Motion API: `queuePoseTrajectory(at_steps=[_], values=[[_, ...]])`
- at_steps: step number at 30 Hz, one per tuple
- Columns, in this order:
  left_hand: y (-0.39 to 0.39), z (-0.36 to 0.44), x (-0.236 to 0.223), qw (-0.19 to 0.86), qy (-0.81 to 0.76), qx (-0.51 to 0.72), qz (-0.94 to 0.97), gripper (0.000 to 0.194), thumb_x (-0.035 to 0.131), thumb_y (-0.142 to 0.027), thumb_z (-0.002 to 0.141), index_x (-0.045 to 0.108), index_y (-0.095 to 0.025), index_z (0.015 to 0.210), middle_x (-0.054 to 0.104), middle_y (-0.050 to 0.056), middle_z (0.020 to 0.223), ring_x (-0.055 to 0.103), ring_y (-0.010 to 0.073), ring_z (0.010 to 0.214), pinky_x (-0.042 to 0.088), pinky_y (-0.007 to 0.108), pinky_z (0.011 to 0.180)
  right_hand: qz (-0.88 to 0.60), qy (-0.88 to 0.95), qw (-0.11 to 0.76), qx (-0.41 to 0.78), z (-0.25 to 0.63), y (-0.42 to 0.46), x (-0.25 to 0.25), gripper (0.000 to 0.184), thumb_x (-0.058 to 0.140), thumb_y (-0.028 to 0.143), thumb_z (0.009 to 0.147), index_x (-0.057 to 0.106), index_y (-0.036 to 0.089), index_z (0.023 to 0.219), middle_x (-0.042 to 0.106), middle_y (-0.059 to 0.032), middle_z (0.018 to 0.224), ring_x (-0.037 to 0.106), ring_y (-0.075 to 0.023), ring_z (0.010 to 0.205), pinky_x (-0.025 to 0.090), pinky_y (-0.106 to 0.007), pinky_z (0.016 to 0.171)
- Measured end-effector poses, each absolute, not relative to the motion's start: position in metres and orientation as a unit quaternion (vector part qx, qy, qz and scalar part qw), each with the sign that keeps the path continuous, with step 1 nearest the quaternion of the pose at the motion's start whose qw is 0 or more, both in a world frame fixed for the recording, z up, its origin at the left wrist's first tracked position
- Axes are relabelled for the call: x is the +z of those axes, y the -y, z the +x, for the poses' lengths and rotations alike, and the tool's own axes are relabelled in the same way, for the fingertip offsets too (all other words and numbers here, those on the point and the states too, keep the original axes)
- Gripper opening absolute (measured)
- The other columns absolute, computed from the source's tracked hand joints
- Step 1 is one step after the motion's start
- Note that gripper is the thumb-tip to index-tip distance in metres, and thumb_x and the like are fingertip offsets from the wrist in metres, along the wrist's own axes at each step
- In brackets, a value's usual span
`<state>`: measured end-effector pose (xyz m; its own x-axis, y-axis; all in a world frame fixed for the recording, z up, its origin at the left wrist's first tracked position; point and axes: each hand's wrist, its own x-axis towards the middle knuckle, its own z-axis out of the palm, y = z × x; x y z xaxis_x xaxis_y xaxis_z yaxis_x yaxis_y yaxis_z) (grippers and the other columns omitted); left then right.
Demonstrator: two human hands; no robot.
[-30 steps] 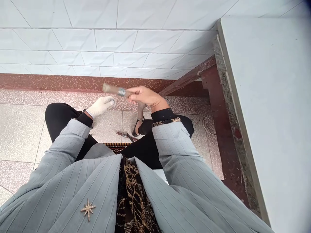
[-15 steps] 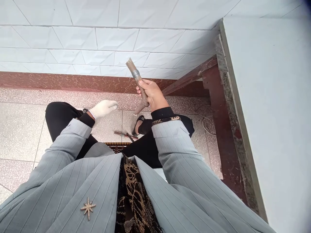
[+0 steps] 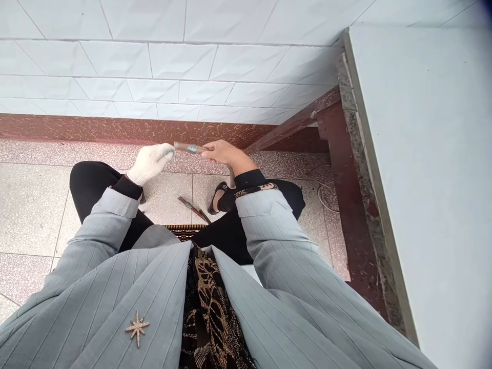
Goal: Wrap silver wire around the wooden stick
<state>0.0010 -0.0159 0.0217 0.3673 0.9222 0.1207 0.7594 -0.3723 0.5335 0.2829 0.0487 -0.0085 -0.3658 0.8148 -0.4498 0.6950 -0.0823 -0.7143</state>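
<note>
The person sits low, facing a white tiled wall (image 3: 165,61), with the knees spread in black trousers (image 3: 92,189). The bare right hand (image 3: 223,152) grips a brownish stick (image 3: 181,146) around its middle, fingers wrapped about it, and holds it up above the floor (image 3: 34,205) in front of the knees. A band of silvery wire (image 3: 192,148) is wound round the stick just beside the fingertips, and another length of it shows below the hand, pointing down. The left hand (image 3: 150,163), in a white knitted glove, is closed, its fingers curled in, right by the stick's free end; I can't tell whether the two touch. Below, on the speckled floor, lie some thin dark pieces (image 3: 188,203), near a black shoe (image 3: 217,197) and the edge of a woven seat (image 3: 184,226). Over to the right stands a white slab (image 3: 434,154) on a dark red support (image 3: 351,205), with a loose pale cable (image 3: 321,197) on the floor beside it. A star-shaped brooch (image 3: 137,329) sits on the grey pinstriped jacket (image 3: 96,287).
</note>
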Motion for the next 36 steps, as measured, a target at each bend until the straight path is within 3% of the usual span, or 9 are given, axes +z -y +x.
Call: queuePoseTrajectory(at_steps=[4, 7, 10, 14, 17, 23, 29, 33, 36], values=[[0.015, 0.003, 0.02, 0.199, -0.539, 0.212, 0.791, 0.027, 0.05, -0.023, 0.096, 0.076, -0.02, 0.103, 0.08, 0.007, 0.101, 0.071, 0.0216, 0.095, 0.051, 0.034, 0.089, -0.411, 0.692, -0.138, 0.577, 0.277, -0.041, -0.003, 0.018, 0.075, 0.022, 0.09, 0.08, 0.013, 0.104, 0.06, 0.0021, 0.066, 0.051, -0.0101, 0.057, 0.039, -0.024, 0.058], [0.012, 0.003, 0.019, 0.222, -0.562, 0.232, 0.762, 0.025, 0.049, -0.023, 0.097, 0.074, -0.019, 0.1, 0.078, 0.006, 0.098, 0.069, 0.0202, 0.093, 0.05, 0.033, 0.088, -0.273, 0.682, -0.158, 0.66, 0.274, -0.032, 0.009, 0.034, 0.085, 0.035, 0.081, 0.081, 0.013, 0.106, 0.062, 0.0026, 0.068, 0.051, -0.0094, 0.058, 0.04, -0.023, 0.058], [0.01, 0.005, 0.018, 0.3, -0.567, 0.225, 0.734, 0.022, 0.049, -0.023, 0.097, 0.07, -0.017, 0.093, 0.072, 0.005, 0.086, 0.065, 0.0167, 0.08, 0.049, 0.031, 0.078, -0.232, 0.684, -0.047, 0.69, 0.278, -0.028, 0.022, 0.044, 0.09, 0.042, 0.078, 0.08, 0.013, 0.109, 0.064, 0.0021, 0.072, 0.053, -0.0093, 0.062, 0.043, -0.022, 0.059], [0.013, 0.011, 0.015, 0.44, -0.507, 0.168, 0.722, 0.022, 0.049, -0.024, 0.097, 0.068, -0.016, 0.091, 0.06, 0.0, 0.071, 0.054, 0.0119, 0.064, 0.043, 0.027, 0.066, -0.355, 0.591, 0.311, 0.655, 0.287, -0.033, 0.025, 0.041, 0.087, 0.05, 0.086, 0.074, 0.017, 0.107, 0.061, 0.0038, 0.073, 0.05, -0.0074, 0.059, 0.043, -0.018, 0.054], [0.015, 0.015, 0.013, 0.46, -0.466, 0.161, 0.738, 0.024, 0.048, -0.026, 0.097, 0.07, -0.016, 0.093, 0.058, -0.002, 0.069, 0.052, 0.0113, 0.063, 0.041, 0.026, 0.066, -0.452, 0.494, 0.394, 0.629, 0.288, -0.038, 0.021, 0.036, 0.085, 0.048, 0.091, 0.069, 0.017, 0.1, 0.058, 0.0035, 0.069, 0.049, -0.0074, 0.055, 0.041, -0.017, 0.05], [0.016, 0.015, 0.014, 0.434, -0.401, 0.144, 0.794, 0.026, 0.05, -0.031, 0.095, 0.071, -0.016, 0.09, 0.06, -0.001, 0.073, 0.053, 0.0127, 0.069, 0.042, 0.028, 0.071, -0.545, 0.492, 0.336, 0.59, 0.28, -0.038, 0.019, 0.013, 0.074, 0.018, 0.098, 0.066, 0.015, 0.089, 0.056, 0.003, 0.06, 0.044, -0.0068, 0.048, 0.035, -0.017, 0.045], [0.014, 0.009, 0.022, 0.442, -0.388, 0.124, 0.799, 0.027, 0.052, -0.035, 0.092, 0.072, -0.017, 0.089, 0.061, -0.002, 0.071, 0.054, 0.0134, 0.069, 0.044, 0.028, 0.073, -0.577, 0.547, 0.258, 0.549, 0.278, -0.041, 0.011, 0.002, 0.07, 0.013, 0.095, 0.07, 0.013, 0.096, 0.054, 0.0029, 0.06, 0.045, -0.0087, 0.052, 0.036, -0.02, 0.049], [0.013, 0.004, 0.024, 0.434, -0.39, 0.125, 0.802, 0.029, 0.053, -0.038, 0.09, 0.073, -0.017, 0.087, 0.066, 0.0, 0.076, 0.057, 0.0143, 0.071, 0.047, 0.029, 0.076, -0.57, 0.654, 0.137, 0.477, 0.28, -0.042, 0.005, 0.022, 0.069, 0.017, 0.092, 0.078, 0.012, 0.111, 0.058, 0.0019, 0.067, 0.047, -0.0112, 0.058, 0.039, -0.026, 0.059], [0.012, 0.0, 0.025, 0.404, -0.429, 0.143, 0.795, 0.03, 0.052, -0.035, 0.092, 0.075, -0.017, 0.089, 0.071, 0.002, 0.081, 0.06, 0.015, 0.075, 0.048, 0.03, 0.079, -0.517, 0.723, -0.005, 0.458, 0.281, -0.041, 0.001, 0.03, 0.074, 0.023, 0.088, 0.083, 0.016, 0.116, 0.064, 0.0007, 0.073, 0.054, -0.0136, 0.065, 0.04, -0.027, 0.066]])
